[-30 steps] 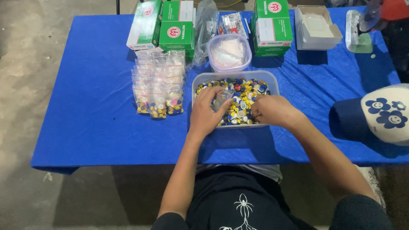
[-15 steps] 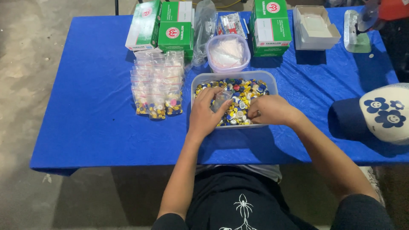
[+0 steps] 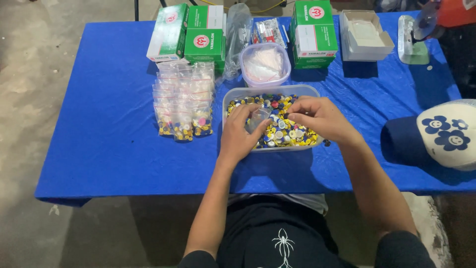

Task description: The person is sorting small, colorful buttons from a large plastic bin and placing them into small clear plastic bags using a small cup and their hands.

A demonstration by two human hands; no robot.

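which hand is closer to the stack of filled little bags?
Left. The left hand is in the tub just right of the filled bags; the right hand is farther right, over the tub's other side.

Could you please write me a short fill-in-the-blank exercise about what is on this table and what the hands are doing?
1. The left hand holds a small clear ____ over the tub of small pieces.
2. The tablecloth is ____ in colour.
3. The filled bags lie to the ____ of the tub.
4. The cap lies nearest the ____ hand.

Missing words: bag; blue; left; right
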